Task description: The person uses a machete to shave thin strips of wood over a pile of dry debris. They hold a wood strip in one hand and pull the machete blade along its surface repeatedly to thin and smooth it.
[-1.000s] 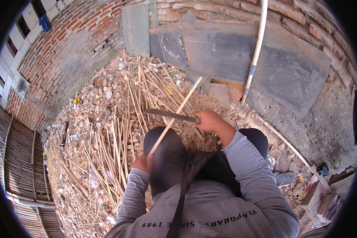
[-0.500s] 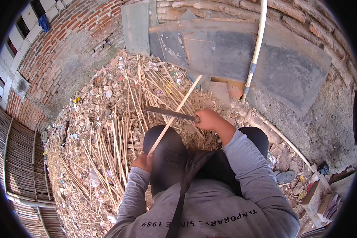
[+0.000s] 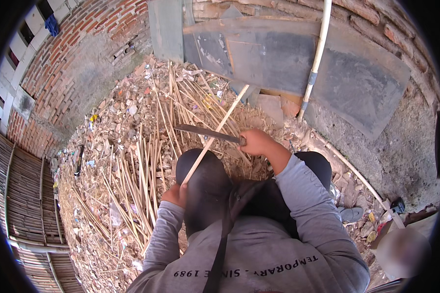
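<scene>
- Around our fingers lies a littered, rubble-strewn ground (image 3: 115, 110), backed by a brick wall (image 3: 68, 93).
- Our left hand (image 3: 175, 195) is clamped on the near end of a pale strip (image 3: 228, 113); the palm hides that end, and we cannot make out every finger.
- Our right hand (image 3: 257, 143) is closed around the handle of a long knife (image 3: 200, 131), most of the grip hidden in the fist.
- Between both sets of fingers, the knife crosses the strip; we cannot tell whether the edge bites.
- Just right of the left fingers is our dark-clad knee (image 3: 203, 171).
- Left of and beyond the left fingers lie loose strips (image 3: 143, 168), overlapping too much to count.
- Beyond the right fingers lean grey panels (image 3: 288, 58), partly covered by a pale pipe (image 3: 318, 53), cut off above.
- Far below-right of the right fingers, a blurred patch (image 3: 403, 251) is unreadable.
</scene>
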Available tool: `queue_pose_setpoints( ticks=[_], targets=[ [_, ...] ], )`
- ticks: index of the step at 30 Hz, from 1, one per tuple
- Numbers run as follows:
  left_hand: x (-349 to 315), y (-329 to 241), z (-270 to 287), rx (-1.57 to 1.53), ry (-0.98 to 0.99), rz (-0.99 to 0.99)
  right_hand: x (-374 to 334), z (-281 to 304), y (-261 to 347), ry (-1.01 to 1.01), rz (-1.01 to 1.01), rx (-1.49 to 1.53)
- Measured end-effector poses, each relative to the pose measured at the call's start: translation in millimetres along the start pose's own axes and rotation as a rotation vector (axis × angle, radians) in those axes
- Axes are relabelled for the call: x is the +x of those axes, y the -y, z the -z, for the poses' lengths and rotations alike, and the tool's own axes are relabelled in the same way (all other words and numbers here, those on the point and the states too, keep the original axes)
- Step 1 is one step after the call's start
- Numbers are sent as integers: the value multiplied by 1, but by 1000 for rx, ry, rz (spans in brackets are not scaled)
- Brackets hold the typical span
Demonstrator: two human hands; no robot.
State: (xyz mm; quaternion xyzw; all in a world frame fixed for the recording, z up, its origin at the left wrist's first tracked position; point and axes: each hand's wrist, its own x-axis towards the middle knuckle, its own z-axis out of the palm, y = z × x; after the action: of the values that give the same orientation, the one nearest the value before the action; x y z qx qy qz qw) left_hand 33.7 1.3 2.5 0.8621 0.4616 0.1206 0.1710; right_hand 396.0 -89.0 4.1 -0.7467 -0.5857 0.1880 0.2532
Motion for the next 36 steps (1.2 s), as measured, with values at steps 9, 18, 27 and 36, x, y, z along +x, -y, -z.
queue_pose_setpoints(
  ticks=[9, 18, 27, 36],
  targets=[
    [0, 2, 2, -32, 23, 11, 0, 1, 4, -1, 7, 11],
    [0, 10, -4, -34, -6, 15, -3, 17, 11, -57, -41, -87],
    [0, 6, 0, -26, 40, 51, -11, 22, 39, 72, -66, -205],
    [0, 5, 0, -20, 15, 17, 1, 17, -1, -39, -130, -63]
  ],
)
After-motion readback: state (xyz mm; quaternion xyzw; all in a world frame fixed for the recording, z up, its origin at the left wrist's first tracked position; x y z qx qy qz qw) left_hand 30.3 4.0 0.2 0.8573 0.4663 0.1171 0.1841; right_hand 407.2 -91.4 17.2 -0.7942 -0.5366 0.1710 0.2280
